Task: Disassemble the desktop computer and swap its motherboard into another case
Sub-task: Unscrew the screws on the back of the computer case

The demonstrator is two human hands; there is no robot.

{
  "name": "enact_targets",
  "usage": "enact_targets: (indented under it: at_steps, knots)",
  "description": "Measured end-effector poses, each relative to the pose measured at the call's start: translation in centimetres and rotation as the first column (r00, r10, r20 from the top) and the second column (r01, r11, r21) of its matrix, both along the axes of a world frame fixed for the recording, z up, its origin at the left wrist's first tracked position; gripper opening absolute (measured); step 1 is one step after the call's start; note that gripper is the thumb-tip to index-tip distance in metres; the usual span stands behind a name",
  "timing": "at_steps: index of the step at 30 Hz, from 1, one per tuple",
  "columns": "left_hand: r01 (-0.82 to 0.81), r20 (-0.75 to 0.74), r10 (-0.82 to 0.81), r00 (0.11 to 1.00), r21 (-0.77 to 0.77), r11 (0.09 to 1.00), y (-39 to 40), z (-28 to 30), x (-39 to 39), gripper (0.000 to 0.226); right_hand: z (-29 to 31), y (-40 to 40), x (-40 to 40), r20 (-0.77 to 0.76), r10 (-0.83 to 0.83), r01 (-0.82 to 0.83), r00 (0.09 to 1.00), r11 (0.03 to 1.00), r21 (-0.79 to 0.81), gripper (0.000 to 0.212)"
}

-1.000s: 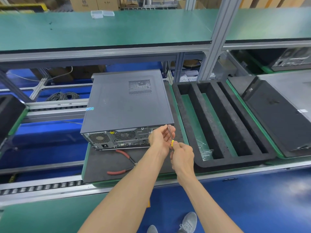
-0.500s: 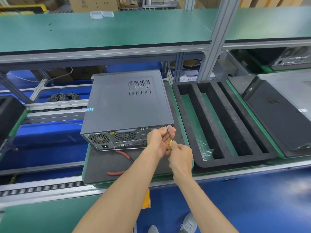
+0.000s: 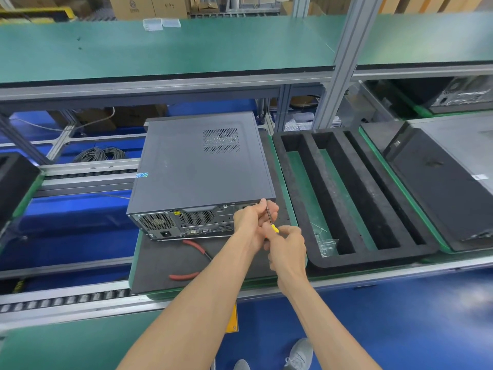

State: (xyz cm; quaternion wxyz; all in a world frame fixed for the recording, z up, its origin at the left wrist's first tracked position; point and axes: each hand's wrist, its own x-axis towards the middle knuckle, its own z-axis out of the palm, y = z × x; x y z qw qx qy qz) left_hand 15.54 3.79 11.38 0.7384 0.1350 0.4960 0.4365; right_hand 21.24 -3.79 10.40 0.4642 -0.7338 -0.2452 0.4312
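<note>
Nothing was yet removed: I saw the closed dark grey metal desktop computer case [image 3: 202, 172] on its black foam mat [image 3: 165, 260], my left hand [image 3: 252, 222] steadying and right hand [image 3: 286, 247] gripping a yellow-handled screwdriver [image 3: 270, 218] at its rear corner.

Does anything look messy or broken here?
Nothing looks broken. The computer case sits flat and closed on its mat. The red-handled pliers lie loose in front of it, partly under the left arm, and both hands hold the screwdriver at its back corner.

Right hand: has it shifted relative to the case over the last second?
Yes. The right hand has crept slightly left, closer to the computer case; it grips the screwdriver.
</note>
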Motion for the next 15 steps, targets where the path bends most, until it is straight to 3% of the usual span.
enact_targets:
  at_steps: [3, 6, 11, 15]
  knots:
    - [-0.007, 0.009, 0.007, 1.0, -0.009, 1.0, 0.0, 0.0, 0.1, 0.015, 0.3, 0.0, 0.0, -0.008, -0.023, 0.023, 1.0, 1.0, -0.017, 0.036]
    - [-0.034, -0.011, 0.034, 0.999, -0.027, 0.999, 0.1, 0.0, 0.2, 0.016, 0.3, -0.1, 0.1, 0.023, 0.006, -0.006, 1.0, 1.0, -0.008, 0.018]
    - [-0.025, 0.019, 0.025, 1.0, -0.033, 0.999, 0.0, 0.2, 0.2, 0.014, 0.9, 0.0, 0.2, -0.058, 0.023, -0.025, 0.998, 0.999, -0.028, 0.023]
    - [-0.042, 0.073, 0.047, 0.996, -0.067, 0.997, -0.3, 0.2, 0.0, 0.011, 1.2, -0.5, 0.3, 0.011, 0.032, -0.031, 0.999, 0.998, -0.045, 0.033]
